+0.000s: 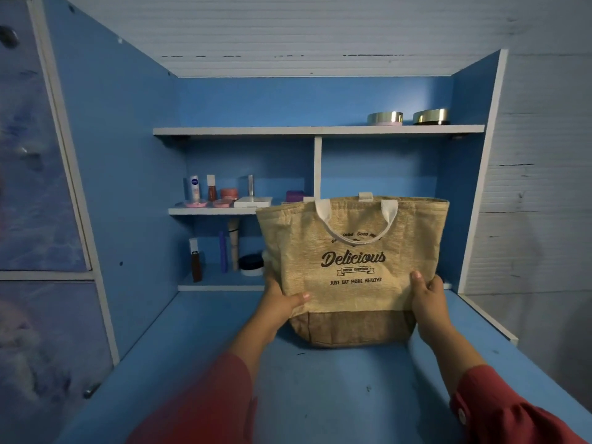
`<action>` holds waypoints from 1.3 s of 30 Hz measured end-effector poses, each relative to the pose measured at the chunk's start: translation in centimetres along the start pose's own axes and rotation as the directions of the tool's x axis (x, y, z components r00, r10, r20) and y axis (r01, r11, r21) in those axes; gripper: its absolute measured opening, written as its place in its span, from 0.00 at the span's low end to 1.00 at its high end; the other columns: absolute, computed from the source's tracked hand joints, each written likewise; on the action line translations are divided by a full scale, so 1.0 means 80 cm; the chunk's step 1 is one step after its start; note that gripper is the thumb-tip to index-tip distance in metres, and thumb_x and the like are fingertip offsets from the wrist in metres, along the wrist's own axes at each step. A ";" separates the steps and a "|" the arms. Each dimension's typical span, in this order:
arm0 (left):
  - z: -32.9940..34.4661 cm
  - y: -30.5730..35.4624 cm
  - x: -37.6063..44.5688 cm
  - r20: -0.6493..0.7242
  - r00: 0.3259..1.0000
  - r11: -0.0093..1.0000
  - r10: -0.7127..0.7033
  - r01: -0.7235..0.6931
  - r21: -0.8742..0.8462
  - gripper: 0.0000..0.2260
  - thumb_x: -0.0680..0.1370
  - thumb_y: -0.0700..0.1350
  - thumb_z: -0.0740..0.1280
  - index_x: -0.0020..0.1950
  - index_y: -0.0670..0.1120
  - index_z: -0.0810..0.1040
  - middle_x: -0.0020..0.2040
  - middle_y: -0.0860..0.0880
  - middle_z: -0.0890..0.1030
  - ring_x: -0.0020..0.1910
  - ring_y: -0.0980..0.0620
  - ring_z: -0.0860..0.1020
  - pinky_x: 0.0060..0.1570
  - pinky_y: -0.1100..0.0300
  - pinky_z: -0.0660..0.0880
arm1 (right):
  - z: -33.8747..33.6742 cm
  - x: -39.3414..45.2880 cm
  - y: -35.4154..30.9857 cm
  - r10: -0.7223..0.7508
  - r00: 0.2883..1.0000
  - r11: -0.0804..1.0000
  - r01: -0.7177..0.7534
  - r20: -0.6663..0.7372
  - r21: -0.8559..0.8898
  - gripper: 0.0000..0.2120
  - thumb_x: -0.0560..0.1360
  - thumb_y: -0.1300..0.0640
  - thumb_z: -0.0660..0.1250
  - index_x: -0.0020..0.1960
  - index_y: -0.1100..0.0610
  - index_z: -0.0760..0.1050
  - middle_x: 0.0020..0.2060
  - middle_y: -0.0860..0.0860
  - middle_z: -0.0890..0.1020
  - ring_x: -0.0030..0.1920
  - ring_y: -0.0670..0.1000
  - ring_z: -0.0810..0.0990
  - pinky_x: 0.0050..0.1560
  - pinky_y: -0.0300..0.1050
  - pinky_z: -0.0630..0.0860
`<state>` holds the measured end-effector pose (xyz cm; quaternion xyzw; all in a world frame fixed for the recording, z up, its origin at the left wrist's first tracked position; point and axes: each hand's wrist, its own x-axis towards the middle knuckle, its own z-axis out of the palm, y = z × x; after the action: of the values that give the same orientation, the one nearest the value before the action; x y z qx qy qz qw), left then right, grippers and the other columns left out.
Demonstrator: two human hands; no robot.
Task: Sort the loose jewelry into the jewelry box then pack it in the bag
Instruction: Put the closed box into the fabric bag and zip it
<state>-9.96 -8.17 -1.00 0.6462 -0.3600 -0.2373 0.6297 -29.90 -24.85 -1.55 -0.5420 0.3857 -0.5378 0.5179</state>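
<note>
No loose jewelry lies on the blue desk (320, 395), and I can't see a jewelry box anywhere. My guess is the box is already inside the bag, so the job looks close to done, but the bag's top hides what is in it.

On the left, the small shelves (221, 210) hold little bottles and pots (makeup, I think). Next comes the left hand (282, 302). It holds the bag's left side, thumb lying on the front, other fingers tucked behind. In the middle stands the straw-colored bag (352, 267), upright on the desk, with "Delicious" on it and white handles hanging down. Then the right hand (427, 298) holds the right side the same way, thumb in front. Both arms reach forward in red sleeves.
</note>
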 end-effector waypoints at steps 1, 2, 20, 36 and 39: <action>0.011 0.001 0.002 0.006 1.000 1.000 0.006 -0.006 0.002 0.39 0.73 0.37 0.72 0.76 0.50 0.53 0.66 0.50 0.72 0.61 0.52 0.73 0.60 0.55 0.74 | -0.008 0.006 -0.002 -0.005 1.000 1.000 0.005 -0.007 -0.001 0.15 0.82 0.52 0.57 0.64 0.60 0.66 0.55 0.54 0.73 0.55 0.53 0.72 0.56 0.49 0.69; 0.021 0.002 0.004 0.013 1.000 1.000 0.015 -0.015 0.001 0.38 0.73 0.37 0.72 0.76 0.50 0.54 0.65 0.50 0.72 0.60 0.53 0.73 0.56 0.58 0.74 | -0.017 0.013 -0.005 -0.008 1.000 1.000 0.008 -0.009 -0.004 0.16 0.81 0.52 0.57 0.65 0.60 0.66 0.55 0.54 0.73 0.56 0.53 0.72 0.57 0.50 0.70; 0.100 0.003 0.022 0.109 0.994 0.995 -0.019 0.008 0.099 0.42 0.73 0.41 0.73 0.77 0.50 0.48 0.70 0.49 0.69 0.64 0.51 0.70 0.66 0.53 0.70 | -0.078 0.059 0.004 0.081 0.995 0.995 -0.078 -0.055 0.065 0.17 0.81 0.51 0.58 0.66 0.58 0.66 0.59 0.56 0.74 0.60 0.57 0.74 0.64 0.58 0.70; 0.090 -0.015 0.019 0.040 0.999 0.992 -0.027 0.021 0.128 0.43 0.71 0.40 0.75 0.77 0.51 0.51 0.69 0.50 0.71 0.65 0.49 0.72 0.66 0.48 0.70 | -0.067 0.057 0.009 0.053 0.992 0.996 -0.044 -0.113 0.078 0.21 0.81 0.51 0.57 0.70 0.60 0.63 0.64 0.56 0.72 0.64 0.58 0.71 0.63 0.53 0.70; 0.088 -0.019 0.017 0.052 0.998 0.991 -0.044 0.037 0.128 0.43 0.71 0.41 0.74 0.77 0.51 0.49 0.70 0.50 0.69 0.66 0.48 0.71 0.66 0.48 0.69 | -0.066 0.055 0.008 0.049 0.993 0.997 -0.042 -0.106 0.069 0.21 0.81 0.51 0.57 0.71 0.59 0.63 0.65 0.58 0.72 0.65 0.59 0.71 0.64 0.55 0.69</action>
<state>-14.19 -13.79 -2.95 0.6856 -0.3781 -0.2442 0.5722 -34.47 -30.00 -2.02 -0.4858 0.4069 -0.5669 0.5264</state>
